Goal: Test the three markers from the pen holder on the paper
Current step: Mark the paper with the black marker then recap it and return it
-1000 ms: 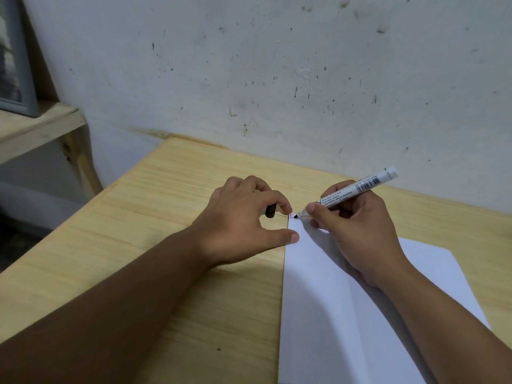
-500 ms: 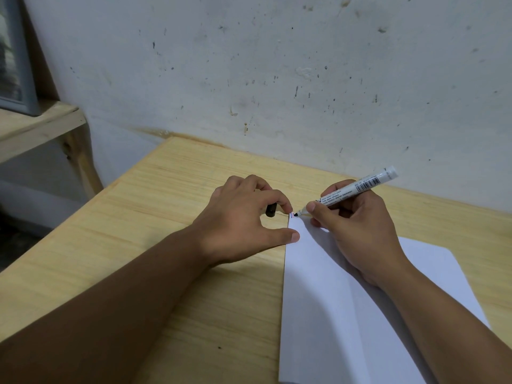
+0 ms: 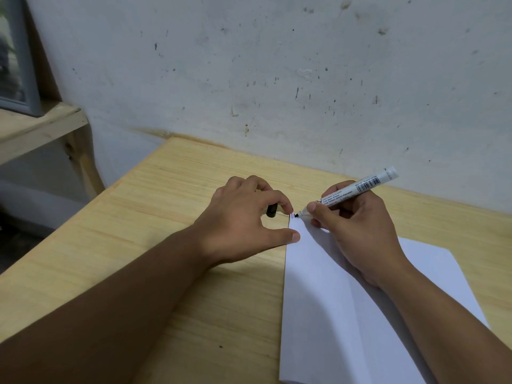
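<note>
A white sheet of paper [image 3: 327, 300] lies on the wooden table [image 3: 155, 245]. My right hand [image 3: 360, 228] holds a white marker [image 3: 360, 187] with a barcode label, its black tip touching the paper's far left corner. Small red and blue strokes [image 3: 293, 216] show at that corner beside the tip. My left hand [image 3: 243, 223] rests on the table with its thumb and forefinger at the paper's left edge, and a black marker cap [image 3: 271, 211] is tucked in its curled fingers. The pen holder and other markers are out of view.
A stained white wall [image 3: 277, 79] rises right behind the table. A lower wooden shelf [image 3: 36, 128] with a grey frame [image 3: 19, 65] on it stands to the left, across a gap beyond the table's left edge.
Almost nothing differs: the marker tip stays at the paper's corner with only a slight shift, and my left hand keeps its place.
</note>
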